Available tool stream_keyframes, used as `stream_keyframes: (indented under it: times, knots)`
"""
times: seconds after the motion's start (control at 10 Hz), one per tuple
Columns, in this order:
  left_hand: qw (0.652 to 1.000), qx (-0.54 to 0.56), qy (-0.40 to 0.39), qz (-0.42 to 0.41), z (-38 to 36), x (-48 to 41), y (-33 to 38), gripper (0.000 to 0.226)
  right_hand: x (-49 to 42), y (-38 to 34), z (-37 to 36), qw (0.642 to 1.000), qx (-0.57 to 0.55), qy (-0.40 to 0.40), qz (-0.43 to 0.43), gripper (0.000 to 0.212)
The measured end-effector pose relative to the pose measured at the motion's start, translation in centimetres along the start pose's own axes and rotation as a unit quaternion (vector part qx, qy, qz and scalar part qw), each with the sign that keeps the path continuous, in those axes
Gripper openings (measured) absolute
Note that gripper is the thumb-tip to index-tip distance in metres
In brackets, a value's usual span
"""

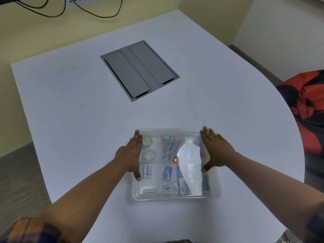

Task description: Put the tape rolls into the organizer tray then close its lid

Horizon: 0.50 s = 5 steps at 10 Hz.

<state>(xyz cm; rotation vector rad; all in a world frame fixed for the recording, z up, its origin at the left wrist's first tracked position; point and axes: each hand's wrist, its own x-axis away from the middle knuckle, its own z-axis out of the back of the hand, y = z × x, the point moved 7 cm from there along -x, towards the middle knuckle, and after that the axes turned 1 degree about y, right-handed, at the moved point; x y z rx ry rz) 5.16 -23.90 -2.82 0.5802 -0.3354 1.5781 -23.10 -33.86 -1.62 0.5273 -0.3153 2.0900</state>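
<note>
A clear plastic organizer tray (175, 198) sits on the white table near me. Two clear tape rolls (148, 149) lie one behind the other in its far left compartment. A transparent lid (190, 155) lies over the tray, slightly tilted and reflecting light. My left hand (130, 156) grips the lid's left edge, thumb on top. My right hand (214, 151) grips the lid's right edge, thumb on top of the lid. Pens, batteries, small boxes and an orange round item fill the other compartments.
A grey cable hatch (140, 71) is set into the table (70, 111) beyond the tray. A red and black jacket (308, 106) lies on a seat at the right. Black cables (70, 7) hang on the far wall.
</note>
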Motion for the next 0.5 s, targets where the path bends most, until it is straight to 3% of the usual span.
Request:
stream_keyframes:
  times: [0.2, 0.3, 0.4, 0.5]
  knots:
    - [0.999, -0.052, 0.0, 0.014, 0.4, 1.1, -0.2, 0.154, 2.0, -1.0, 0.6, 0.998, 0.009, 0.057, 0.017, 0.139]
    - [0.999, -0.012, 0.033, 0.001, 1.1, 2.1, 0.2, 0.123, 3.3, -2.9, 1.8, 0.99, 0.021, 0.11, 0.081, 0.114]
    - [0.992, -0.015, 0.123, -0.009, 4.0, 3.2, 0.5, 0.095, 4.4, -4.4, 4.8, 0.979, 0.017, 0.175, 0.101, 0.102]
    - [0.976, -0.005, 0.219, -0.016, 7.2, 4.6, 1.2, 0.088, 5.3, -6.0, 8.3, 0.967, 0.001, 0.228, 0.113, 0.1]
